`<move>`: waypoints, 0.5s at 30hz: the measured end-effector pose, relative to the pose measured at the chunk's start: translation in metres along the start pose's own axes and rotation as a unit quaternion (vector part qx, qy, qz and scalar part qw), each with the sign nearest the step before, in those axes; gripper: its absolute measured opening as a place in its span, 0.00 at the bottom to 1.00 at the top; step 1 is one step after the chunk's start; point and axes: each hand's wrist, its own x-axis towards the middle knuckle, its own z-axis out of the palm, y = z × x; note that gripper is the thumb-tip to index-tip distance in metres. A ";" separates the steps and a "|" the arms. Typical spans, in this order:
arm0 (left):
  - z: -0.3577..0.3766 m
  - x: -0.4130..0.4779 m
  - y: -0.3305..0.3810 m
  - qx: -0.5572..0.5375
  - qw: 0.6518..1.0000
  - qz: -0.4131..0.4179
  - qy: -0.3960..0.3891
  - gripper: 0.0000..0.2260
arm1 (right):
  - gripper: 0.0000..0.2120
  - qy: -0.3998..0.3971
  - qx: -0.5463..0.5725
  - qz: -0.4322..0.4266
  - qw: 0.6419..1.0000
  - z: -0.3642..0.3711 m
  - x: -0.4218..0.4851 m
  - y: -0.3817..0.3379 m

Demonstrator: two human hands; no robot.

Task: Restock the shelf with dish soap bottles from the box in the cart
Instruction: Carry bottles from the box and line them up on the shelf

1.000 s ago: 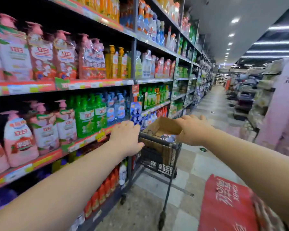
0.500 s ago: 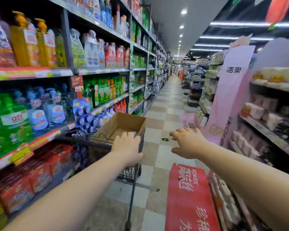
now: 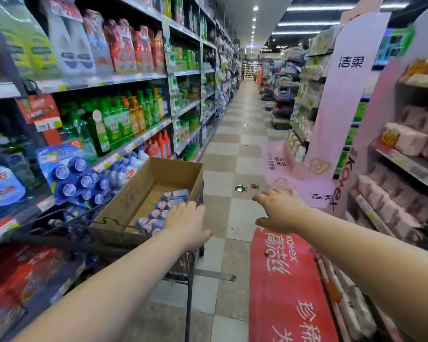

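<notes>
My left hand [image 3: 185, 223] sits at the near right corner of the box [image 3: 173, 172], grip unclear; my right hand [image 3: 279, 213] hovers loose and empty, right of the cart [image 3: 183, 262].

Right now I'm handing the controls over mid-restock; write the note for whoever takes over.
Left hand: palm down over the near edge of the box in the cart; grip hidden.
Right hand: open, empty, in the air above the aisle floor.
Dish soap bottles: lying along the box's right side; bare cardboard on its left.
Shelf: on the left, beside the cart.
Done: cannot tell how many are shelved.
Left: lift the bottles out and shelve them.
</notes>
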 end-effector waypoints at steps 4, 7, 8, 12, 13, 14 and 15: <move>0.015 0.071 0.005 0.020 0.999 -0.029 -0.005 0.25 | 0.31 -0.008 -0.002 -0.033 0.999 0.019 0.071 0.039; 0.025 0.126 0.016 0.008 0.998 -0.064 -0.018 0.24 | 0.32 -0.010 -0.004 -0.058 0.998 0.027 0.122 0.076; 0.027 0.142 0.021 0.001 0.997 -0.074 -0.024 0.24 | 0.32 -0.014 -0.007 -0.064 0.998 0.030 0.138 0.089; 0.036 0.198 0.035 -0.023 0.992 -0.116 -0.031 0.24 | 0.32 -0.031 -0.022 -0.093 0.995 0.035 0.204 0.135; 0.038 0.207 0.036 -0.029 0.991 -0.126 -0.030 0.24 | 0.32 -0.030 -0.025 -0.101 0.994 0.034 0.222 0.142; 0.041 0.215 0.035 -0.033 0.990 -0.136 -0.033 0.24 | 0.31 -0.031 -0.027 -0.108 0.993 0.034 0.239 0.146; 0.045 0.220 0.032 -0.034 0.988 -0.147 -0.041 0.24 | 0.31 -0.033 -0.029 -0.118 0.992 0.034 0.254 0.147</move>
